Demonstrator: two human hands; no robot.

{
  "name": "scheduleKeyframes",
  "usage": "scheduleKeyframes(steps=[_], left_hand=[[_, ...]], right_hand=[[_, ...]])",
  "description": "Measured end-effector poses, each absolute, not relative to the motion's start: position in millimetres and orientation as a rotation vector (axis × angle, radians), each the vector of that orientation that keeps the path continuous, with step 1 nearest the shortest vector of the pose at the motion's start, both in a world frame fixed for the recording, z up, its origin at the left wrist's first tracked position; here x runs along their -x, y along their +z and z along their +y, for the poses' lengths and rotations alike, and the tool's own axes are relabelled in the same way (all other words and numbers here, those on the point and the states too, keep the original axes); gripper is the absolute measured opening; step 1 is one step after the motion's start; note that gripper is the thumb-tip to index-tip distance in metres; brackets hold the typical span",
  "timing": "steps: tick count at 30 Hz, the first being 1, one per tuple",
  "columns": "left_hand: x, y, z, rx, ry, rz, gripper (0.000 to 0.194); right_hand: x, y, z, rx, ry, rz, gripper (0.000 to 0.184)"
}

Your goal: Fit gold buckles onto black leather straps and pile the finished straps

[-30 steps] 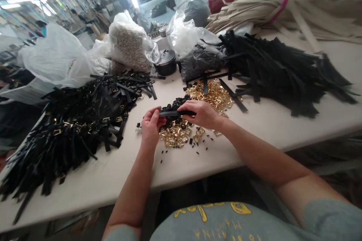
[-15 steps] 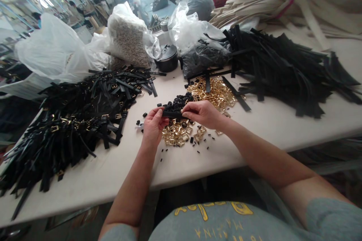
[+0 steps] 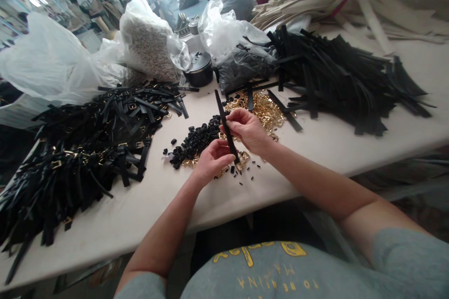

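Note:
A black strap (image 3: 223, 111) is held up at a steep tilt over the table, its far end pointing away from me. My right hand (image 3: 247, 131) pinches it near the middle. Lower down, my left hand (image 3: 214, 160) has thumb and fingers closed on its near end. Gold buckles (image 3: 242, 159) show right by that end; I cannot tell whether one is fixed to the strap. Beneath and left of the hands lies a heap of small black loops (image 3: 196, 142). Behind my right hand is a larger pile of gold buckles (image 3: 268, 110).
Straps with buckles (image 3: 94, 149) are heaped at the left, plain black straps (image 3: 336, 74) at the right. A lidded black pot (image 3: 198, 71) stands between plastic bags (image 3: 149, 39) at the back. Beige strips (image 3: 315, 0) lie behind. Small black bits (image 3: 252, 178) dot the near table (image 3: 287, 180).
The strap has swung from lying level between both hands to a steep tilt. My left hand moved nearer to me and right, and the black loops came into fuller view.

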State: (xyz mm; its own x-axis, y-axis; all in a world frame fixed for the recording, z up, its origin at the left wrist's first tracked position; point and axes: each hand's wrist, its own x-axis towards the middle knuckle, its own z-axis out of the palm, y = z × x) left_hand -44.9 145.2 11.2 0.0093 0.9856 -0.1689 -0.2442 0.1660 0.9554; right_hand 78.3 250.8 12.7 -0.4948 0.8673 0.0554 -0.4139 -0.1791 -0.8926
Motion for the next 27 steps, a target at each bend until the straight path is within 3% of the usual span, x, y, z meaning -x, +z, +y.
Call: scheduleKeyframes(steps=[4, 8, 10, 13, 16, 21, 27], left_hand=[[39, 13, 146, -0.848, 1.219, 1.116, 0.042], [43, 10, 146, -0.825, 1.230, 1.167, 0.037], [50, 9, 147, -0.792, 1.247, 1.214, 0.036], [62, 9, 147, -0.730, 1.268, 1.240, 0.038], [70, 13, 147, -0.686, 1.270, 1.233, 0.039], [73, 18, 145, -0.677, 1.246, 1.216, 0.037], [80, 19, 145, -0.636, 1.222, 1.179, 0.038]], right_hand=[[-73, 3, 252, 0.598, 1.776, -1.164, 0.039], [-74, -3, 258, 0.655, 1.589, -1.294, 0.026], [-81, 1, 264, 0.721, 1.299, -1.412, 0.019], [-95, 15, 271, 0.738, 0.756, -1.654, 0.031], [-104, 28, 272, 0.576, 0.449, -1.995, 0.033], [-102, 24, 272, 0.238, 0.438, -2.349, 0.022], [-99, 18, 272, 0.219, 0.595, -2.356, 0.020]])
